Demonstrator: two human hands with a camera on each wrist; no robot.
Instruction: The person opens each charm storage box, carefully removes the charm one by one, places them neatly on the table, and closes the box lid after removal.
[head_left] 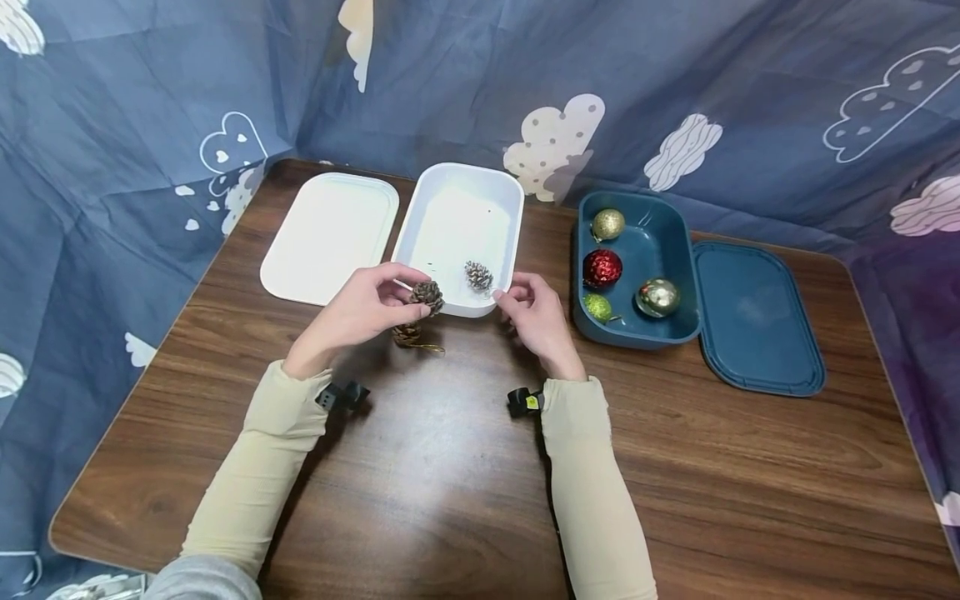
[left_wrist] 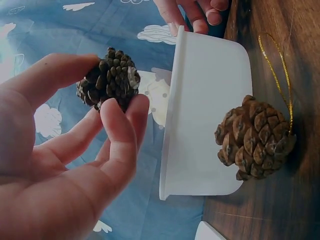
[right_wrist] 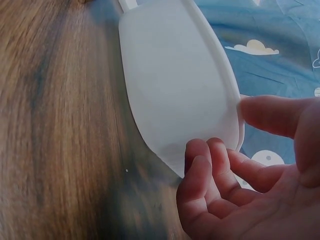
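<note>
My left hand [head_left: 365, 307] pinches a brown pine cone [left_wrist: 111, 80] between thumb and fingers, raised close to the near rim of the white box [left_wrist: 207, 115]. A second pine cone [left_wrist: 256, 137] with a gold string loop lies on the table in front of that box, partly hidden beneath the left hand in the head view. Inside the box, near its front right corner, sits a pale-tipped pine cone [head_left: 478, 276]. My right hand [head_left: 534, 317] holds the box by that corner, its thumb on the rim and its curled fingers against the outer wall.
A white lid [head_left: 330, 237] lies left of the white box. To the right stands a blue box [head_left: 637, 337] with gold, red, green and silvery baubles, and a blue lid [head_left: 761, 317] lies beside it. Behind the wooden table [head_left: 435, 483] hangs a blue cloud-patterned cloth [head_left: 450, 75].
</note>
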